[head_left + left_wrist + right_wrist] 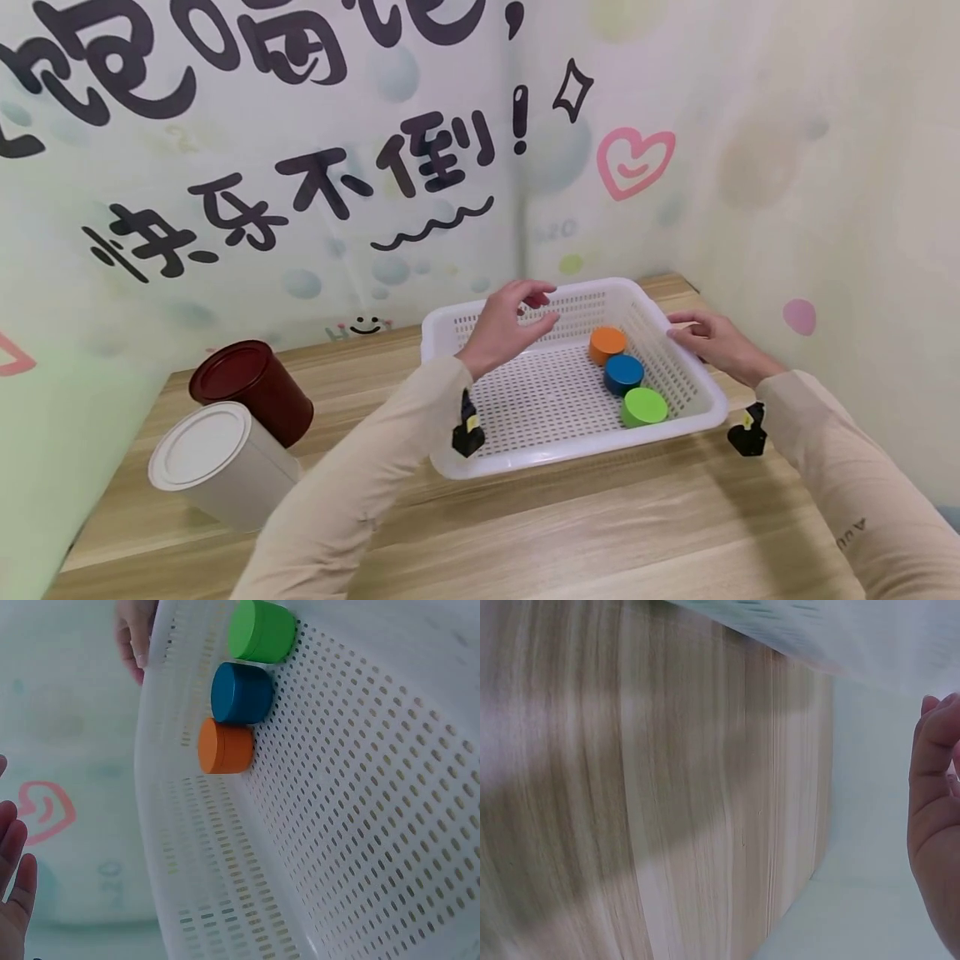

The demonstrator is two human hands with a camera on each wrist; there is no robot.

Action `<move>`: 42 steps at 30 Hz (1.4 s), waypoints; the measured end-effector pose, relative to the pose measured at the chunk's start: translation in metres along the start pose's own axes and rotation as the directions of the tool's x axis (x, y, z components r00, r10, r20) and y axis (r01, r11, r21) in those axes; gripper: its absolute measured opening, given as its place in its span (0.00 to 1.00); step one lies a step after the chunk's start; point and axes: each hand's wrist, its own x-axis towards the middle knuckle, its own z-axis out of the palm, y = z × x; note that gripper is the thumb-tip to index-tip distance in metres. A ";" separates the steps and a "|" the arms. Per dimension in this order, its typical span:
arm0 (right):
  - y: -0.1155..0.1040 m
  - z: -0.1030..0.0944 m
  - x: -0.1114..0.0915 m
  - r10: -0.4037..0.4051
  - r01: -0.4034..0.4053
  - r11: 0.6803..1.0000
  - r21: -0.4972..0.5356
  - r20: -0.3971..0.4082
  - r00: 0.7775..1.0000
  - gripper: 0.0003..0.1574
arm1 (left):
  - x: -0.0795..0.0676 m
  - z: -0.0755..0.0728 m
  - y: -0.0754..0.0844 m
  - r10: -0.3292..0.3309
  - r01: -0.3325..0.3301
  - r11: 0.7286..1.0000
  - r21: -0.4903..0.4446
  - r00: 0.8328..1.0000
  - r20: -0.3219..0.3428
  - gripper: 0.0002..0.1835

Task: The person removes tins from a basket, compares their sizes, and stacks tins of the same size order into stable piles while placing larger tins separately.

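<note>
I have the right hand (720, 342) pinching the right rim of the white perforated basket (585, 447), while the left hand (506, 325) hovers above its interior, fingers parted around nothing. The one-sided hold worries me: a tug could skid or tip the basket on the surface (600, 533), since nothing steadies its left side. The orange cylinder (607, 344), blue cylinder (624, 374) and green cylinder (645, 407) stand inside along its right wall, so tilting could slide them. A leftward shove might knock the white can (243, 483) or dark red can (273, 400), both left of the basket.
</note>
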 end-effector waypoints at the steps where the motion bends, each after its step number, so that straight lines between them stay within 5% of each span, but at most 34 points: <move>1: 0.000 0.000 0.000 0.000 0.000 1.000 0.003 0.002 1.000 0.34 | 0.003 0.005 -0.003 -0.006 0.006 1.000 -0.006 1.000 -0.003 0.17; 11: 0.003 0.003 0.001 -0.002 0.003 1.000 0.023 -0.024 1.000 0.32 | 0.004 0.053 -0.041 -0.163 0.163 0.987 0.013 0.985 0.047 0.20; 22: 0.004 0.002 -0.003 -0.009 0.010 1.000 0.021 -0.038 0.999 0.32 | 0.002 0.083 -0.060 -0.196 0.201 0.979 -0.012 0.964 0.183 0.24; 36: 0.004 0.001 -0.001 0.021 -0.020 1.000 0.023 -0.034 0.999 0.34 | 0.024 0.114 -0.059 -0.310 0.288 0.951 0.117 0.858 0.409 0.34; 42: 0.005 0.000 0.000 0.029 -0.028 1.000 0.012 -0.031 0.999 0.34 | 0.033 0.125 -0.058 -0.298 0.255 0.954 0.156 0.848 0.438 0.35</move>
